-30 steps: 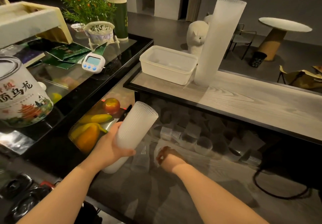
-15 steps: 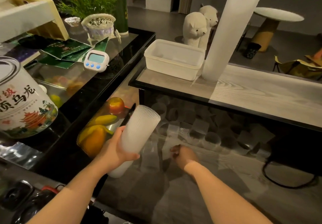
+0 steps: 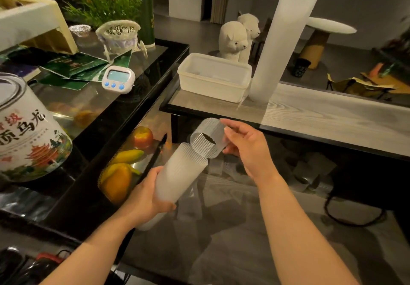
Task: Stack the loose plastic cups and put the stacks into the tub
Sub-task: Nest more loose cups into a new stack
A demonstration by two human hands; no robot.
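Grey wood-grain shelf (image 3: 321,118) has a white tub (image 3: 213,77) on its left end, and a tall cup stack (image 3: 279,47) standing just right of it. Lower grey surface (image 3: 221,229) holds scattered loose cups (image 3: 310,169).

Two forearms bare, no sleeves (no rings, no watch).

Two hands: left hand (image 3: 148,198), right hand (image 3: 248,149). Two cup stacks: held stack (image 3: 177,178), tall stack (image 3: 280,47) beside one tub (image 3: 213,82). One single cup (image 3: 208,138). Two alpaca figures (image 3: 235,38) behind the tub.
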